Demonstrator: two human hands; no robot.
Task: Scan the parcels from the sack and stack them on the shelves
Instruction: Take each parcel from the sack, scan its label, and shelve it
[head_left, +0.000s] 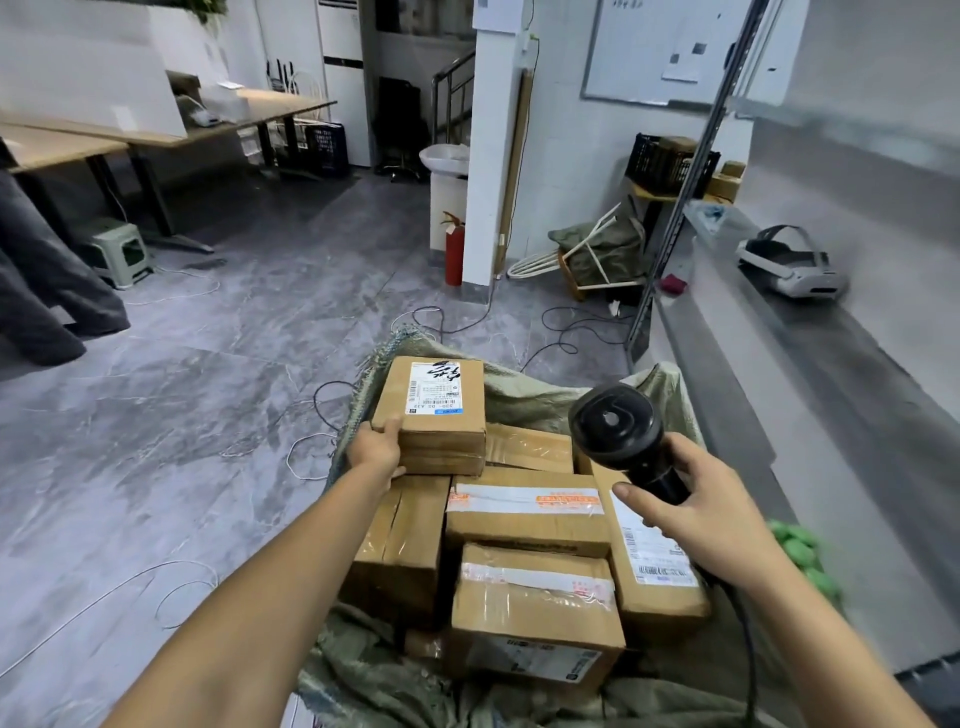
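One parcel presented label up, scanner at hand.
I grip the top parcel (434, 410) at its near left corner with my left hand (376, 448), thumb on top, so the label stays readable above the other parcels (524, 514) in the open sack (519, 396). My right hand (698, 512) curls round the scanner (621, 434) handle, just beside it for the read; the shelf (857, 358) stands to the right.

- Left hand (376, 449) grips near left corner of labelled parcel (434, 410): thumb on top face, label up.
- Parcel topmost among other boxes (524, 519) in open green sack (530, 397).
- Right hand (696, 499) holds black scanner (618, 434) by handle above boxes (index finger extended).
- Scanner cable (745, 639) hangs down at right.
- Grey shelf (831, 332) at right carries white headset (789, 265).
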